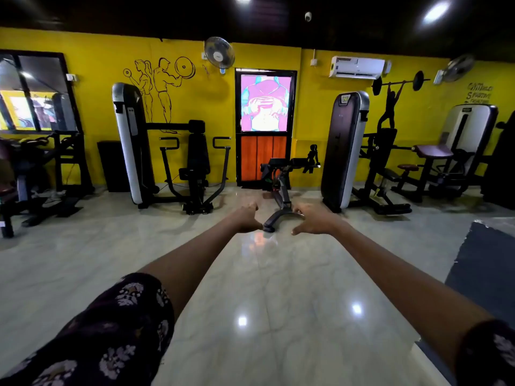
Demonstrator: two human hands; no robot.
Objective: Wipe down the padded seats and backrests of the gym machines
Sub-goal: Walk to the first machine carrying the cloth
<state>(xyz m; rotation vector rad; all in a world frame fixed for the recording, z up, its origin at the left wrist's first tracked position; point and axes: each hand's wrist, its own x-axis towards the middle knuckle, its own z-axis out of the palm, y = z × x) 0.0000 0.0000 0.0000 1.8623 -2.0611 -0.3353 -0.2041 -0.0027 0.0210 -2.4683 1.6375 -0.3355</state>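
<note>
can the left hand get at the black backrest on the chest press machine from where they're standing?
Probably not yet. The left hand is stretched out empty over bare floor, and the backrest stands well beyond it by the yellow wall. Nothing blocks the path; the person likely just needs to walk closer.

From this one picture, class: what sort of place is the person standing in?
A gym, almost certainly. A weight-stack machine with a padded seat stands by the yellow wall, an adjustable bench before the door, and painted weightlifter figures mark the wall.

Open floor (278, 274) ahead; bench (281, 190), machines (195, 162) line far wall.
</note>
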